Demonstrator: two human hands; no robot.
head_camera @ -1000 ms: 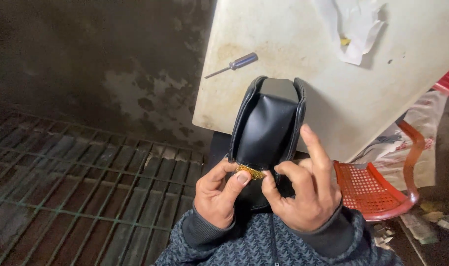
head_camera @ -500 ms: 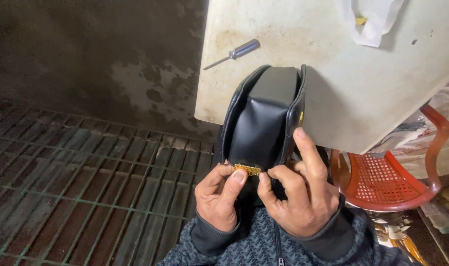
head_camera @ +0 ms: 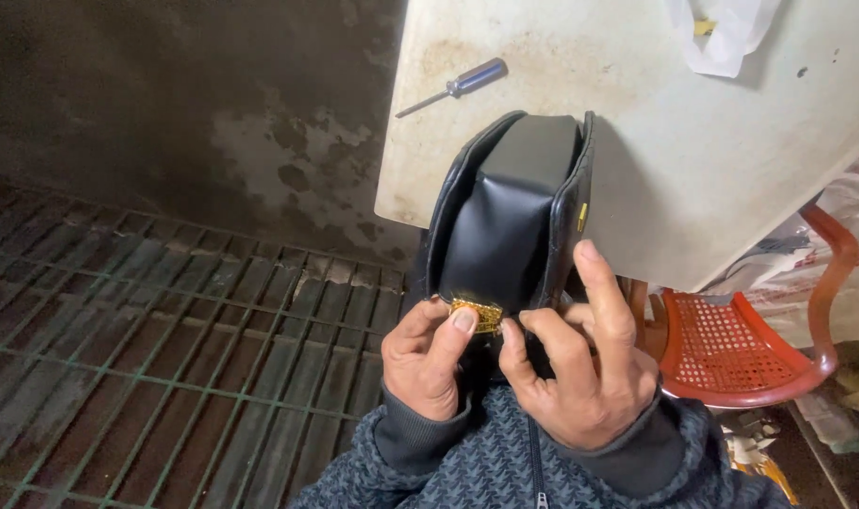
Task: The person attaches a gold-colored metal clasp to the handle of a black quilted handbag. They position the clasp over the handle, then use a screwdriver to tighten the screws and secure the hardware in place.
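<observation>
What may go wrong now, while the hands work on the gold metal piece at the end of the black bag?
The small gold fitting is pinched only between the left hand thumb and right hand fingertips; it might slip and fall through the floor grate. The black bag leans half off the white table edge, so it could slide down. The screwdriver lies near the edge and may roll off.

1. The floor (head_camera: 165, 188) is dark, stained concrete.
2. A green metal grate (head_camera: 147, 349) covers its lower left part.
3. A white, dirty table (head_camera: 693, 170) stands at the top right.
4. A red plastic chair (head_camera: 741, 353) stands beside the table, at the right.
</observation>
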